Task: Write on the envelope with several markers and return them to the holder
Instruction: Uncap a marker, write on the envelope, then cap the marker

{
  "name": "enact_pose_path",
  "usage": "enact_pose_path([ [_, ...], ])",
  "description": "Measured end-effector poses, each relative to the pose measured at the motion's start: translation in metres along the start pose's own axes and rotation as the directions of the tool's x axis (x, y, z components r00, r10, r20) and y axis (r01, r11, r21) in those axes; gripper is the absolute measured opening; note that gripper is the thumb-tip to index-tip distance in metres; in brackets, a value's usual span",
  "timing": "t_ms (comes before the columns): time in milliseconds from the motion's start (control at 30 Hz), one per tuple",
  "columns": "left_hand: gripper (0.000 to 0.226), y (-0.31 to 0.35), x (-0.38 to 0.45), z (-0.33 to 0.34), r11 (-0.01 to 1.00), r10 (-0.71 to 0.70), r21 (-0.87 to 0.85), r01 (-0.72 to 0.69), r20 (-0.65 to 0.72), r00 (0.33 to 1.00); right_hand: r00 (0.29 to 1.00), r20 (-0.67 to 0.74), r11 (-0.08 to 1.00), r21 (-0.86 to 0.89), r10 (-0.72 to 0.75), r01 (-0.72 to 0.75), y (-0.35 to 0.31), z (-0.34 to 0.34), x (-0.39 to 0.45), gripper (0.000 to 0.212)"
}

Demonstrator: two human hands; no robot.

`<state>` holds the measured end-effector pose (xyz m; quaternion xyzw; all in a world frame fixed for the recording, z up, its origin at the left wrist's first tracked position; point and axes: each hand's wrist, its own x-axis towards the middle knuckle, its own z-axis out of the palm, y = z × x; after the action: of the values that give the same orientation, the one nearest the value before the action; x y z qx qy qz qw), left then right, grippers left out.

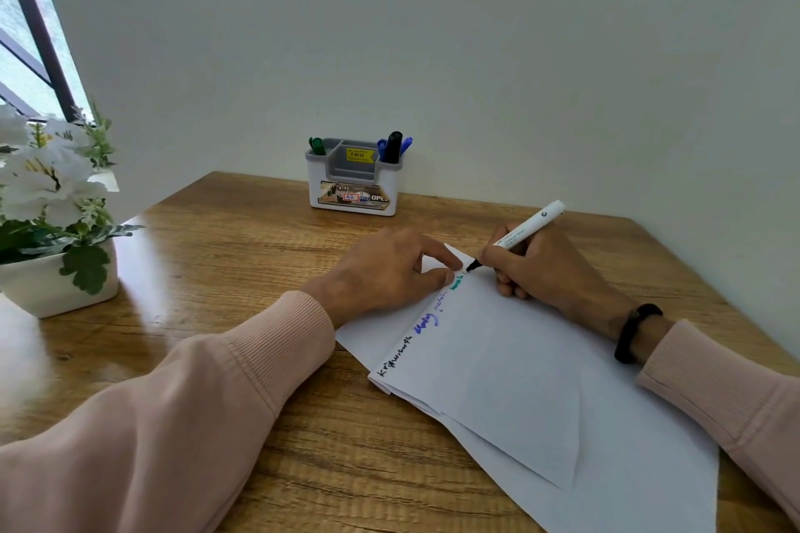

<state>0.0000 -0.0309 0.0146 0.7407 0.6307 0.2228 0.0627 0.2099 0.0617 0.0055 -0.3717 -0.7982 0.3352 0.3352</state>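
A white envelope (pixel 519 381) lies at a slant on the wooden table, with black, blue and green handwriting along its upper left edge. My right hand (pixel 541 268) grips a white marker (pixel 526 227) whose black tip touches the envelope's far corner. My left hand (pixel 385 268) presses on the envelope's upper left part, its fingertips right beside the tip. At the back by the wall stands a white and grey holder (pixel 353 182). A green marker (pixel 317 145) sits in its left slot, and blue and black markers (pixel 393 147) in its right slot.
A white pot of white artificial flowers (pixel 52 221) stands at the table's left edge, below a window. The wooden table (pixel 242 264) meets a pale wall at the back and on the right. A black band is on my right wrist.
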Motion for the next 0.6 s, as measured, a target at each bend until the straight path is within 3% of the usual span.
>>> enact_pose_path([
  [200,0.028,-0.0034,0.0005,0.0018,1.0,0.007,-0.013,-0.007,-0.018,1.0,0.999,0.005,0.98,0.195,-0.04,0.038,0.0033,-0.0019,0.0024,0.009],
  [300,0.028,-0.0051,0.0007,0.0025,1.0,0.016,-0.008,-0.016,-0.029,0.999,1.0,0.007,0.97,0.241,-0.028,0.026,0.0039,-0.0004,0.003,0.017],
  [600,0.026,-0.0077,0.0013,0.0054,1.0,0.018,-0.017,-0.018,-0.05,0.999,0.999,-0.019,0.992,0.119,-0.04,0.042,0.0046,0.001,0.0031,0.022],
])
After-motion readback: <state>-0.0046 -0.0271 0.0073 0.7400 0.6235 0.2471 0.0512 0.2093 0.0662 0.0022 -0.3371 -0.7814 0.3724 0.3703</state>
